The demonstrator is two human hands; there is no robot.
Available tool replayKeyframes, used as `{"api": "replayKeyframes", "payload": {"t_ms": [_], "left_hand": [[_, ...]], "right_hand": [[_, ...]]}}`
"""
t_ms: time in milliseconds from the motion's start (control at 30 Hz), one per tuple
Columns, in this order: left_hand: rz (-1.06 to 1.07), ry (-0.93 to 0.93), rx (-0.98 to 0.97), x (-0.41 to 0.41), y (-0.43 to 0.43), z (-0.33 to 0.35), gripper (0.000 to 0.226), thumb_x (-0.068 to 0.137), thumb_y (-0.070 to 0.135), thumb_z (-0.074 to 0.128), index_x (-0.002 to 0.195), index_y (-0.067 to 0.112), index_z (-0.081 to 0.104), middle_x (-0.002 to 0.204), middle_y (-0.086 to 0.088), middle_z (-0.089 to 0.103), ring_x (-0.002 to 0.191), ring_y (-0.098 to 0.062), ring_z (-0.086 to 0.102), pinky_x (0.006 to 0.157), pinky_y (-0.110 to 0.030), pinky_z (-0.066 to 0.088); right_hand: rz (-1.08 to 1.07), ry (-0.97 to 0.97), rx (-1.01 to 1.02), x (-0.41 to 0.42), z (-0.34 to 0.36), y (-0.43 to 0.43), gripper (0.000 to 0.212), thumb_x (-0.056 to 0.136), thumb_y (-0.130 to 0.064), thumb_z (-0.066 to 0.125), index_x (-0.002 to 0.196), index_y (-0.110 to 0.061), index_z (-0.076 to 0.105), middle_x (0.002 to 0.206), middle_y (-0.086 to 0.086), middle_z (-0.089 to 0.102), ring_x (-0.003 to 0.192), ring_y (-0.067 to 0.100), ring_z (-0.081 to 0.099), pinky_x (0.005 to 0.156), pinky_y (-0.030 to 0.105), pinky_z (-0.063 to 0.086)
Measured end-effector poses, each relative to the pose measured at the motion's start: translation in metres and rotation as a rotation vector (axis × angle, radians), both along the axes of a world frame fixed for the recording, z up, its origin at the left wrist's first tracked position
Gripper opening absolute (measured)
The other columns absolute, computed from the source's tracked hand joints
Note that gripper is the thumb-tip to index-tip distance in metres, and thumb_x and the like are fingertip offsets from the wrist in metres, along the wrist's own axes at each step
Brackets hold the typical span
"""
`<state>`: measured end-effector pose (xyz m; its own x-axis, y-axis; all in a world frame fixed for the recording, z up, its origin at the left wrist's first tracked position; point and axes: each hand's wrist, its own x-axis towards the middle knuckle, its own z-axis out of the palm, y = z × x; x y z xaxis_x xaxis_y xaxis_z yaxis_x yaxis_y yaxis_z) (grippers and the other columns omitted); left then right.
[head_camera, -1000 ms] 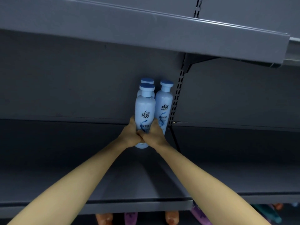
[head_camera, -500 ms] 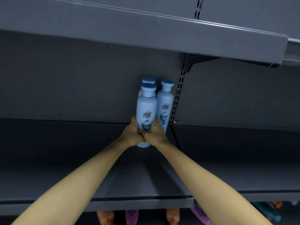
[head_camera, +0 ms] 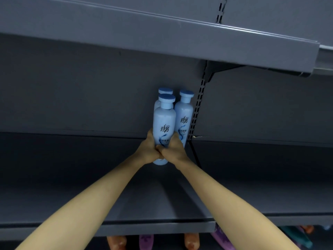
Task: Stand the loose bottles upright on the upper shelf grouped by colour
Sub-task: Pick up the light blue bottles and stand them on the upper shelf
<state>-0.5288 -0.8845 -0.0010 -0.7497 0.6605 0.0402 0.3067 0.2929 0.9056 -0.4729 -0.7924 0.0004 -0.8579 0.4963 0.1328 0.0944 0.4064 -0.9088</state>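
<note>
Barely any change from a second ago: still gripping the front pale-blue bottle (head_camera: 164,121) with left hand (head_camera: 147,150) and right hand (head_camera: 177,150), mid-frame, upright on the upper shelf (head_camera: 72,177), snug against two matching bottles (head_camera: 184,114). Looks like final nudging.

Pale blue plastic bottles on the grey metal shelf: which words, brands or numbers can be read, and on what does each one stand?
"拉芳": front pale blue plastic bottle, dark brand mark.
"拉芳": right pale blue plastic bottle, same mark.
Small lines under both marks: too blurred to read.
Rear pale blue plastic bottle: label hidden.
</note>
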Motion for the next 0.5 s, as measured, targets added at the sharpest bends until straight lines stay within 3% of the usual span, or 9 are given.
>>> {"api": "replayKeyframes", "payload": {"t_ms": [367, 500], "left_hand": [[-0.004, 0.023, -0.043, 0.0028, -0.0015, 0.0023, 0.097, 0.074, -0.007, 0.069, 0.147, 0.015, 0.008, 0.121, 0.0, 0.049, 0.106, -0.008, 0.046, 0.084, -0.021, 0.04], [0.026, 0.102, -0.142, 0.0049, -0.0052, 0.0048, 0.086, 0.076, 0.007, 0.074, 0.143, 0.012, 0.021, 0.127, -0.004, 0.05, 0.109, -0.013, 0.049, 0.083, -0.02, 0.039]], "right_hand": [[0.002, -0.016, -0.003, 0.0054, -0.0029, 0.0, 0.043, 0.083, -0.006, 0.065, 0.121, -0.009, 0.044, 0.112, 0.006, 0.06, 0.103, 0.016, 0.059, 0.09, 0.032, 0.051], [0.003, -0.065, 0.07, 0.0081, -0.0062, -0.0007, 0.042, 0.085, -0.016, 0.062, 0.124, -0.01, 0.047, 0.114, 0.006, 0.062, 0.108, 0.02, 0.06, 0.089, 0.032, 0.052]]}}
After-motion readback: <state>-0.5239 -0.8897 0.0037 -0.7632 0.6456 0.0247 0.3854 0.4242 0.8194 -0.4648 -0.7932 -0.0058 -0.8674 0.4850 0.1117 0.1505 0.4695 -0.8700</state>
